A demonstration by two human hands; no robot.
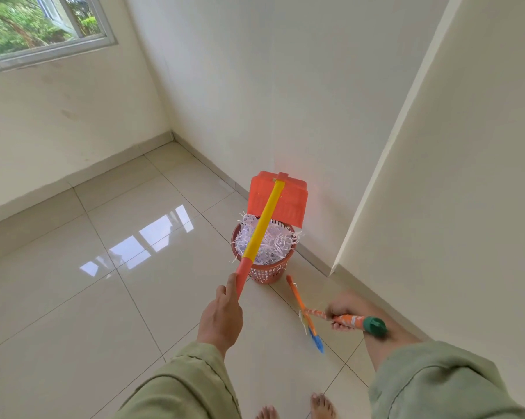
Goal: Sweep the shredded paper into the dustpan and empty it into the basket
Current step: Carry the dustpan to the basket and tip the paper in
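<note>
An orange dustpan [280,199] hangs tipped over a round orange mesh basket [268,272] that stands by the wall. White shredded paper [273,241] heaps in the basket and sticks out over its rim. My left hand [222,316] grips the lower orange end of the dustpan's yellow-and-orange handle [259,234]. My right hand [344,313] grips the orange-and-white broom handle [350,320], which ends in a green cap. The broom head [305,311], orange with blue bristles, lies low over the tiles right of the basket.
Glossy cream floor tiles [119,282] spread to the left. A wall corner [335,264] juts out just right of the basket. A window [43,25] sits high at the far left. My bare toes [297,409] show at the bottom edge.
</note>
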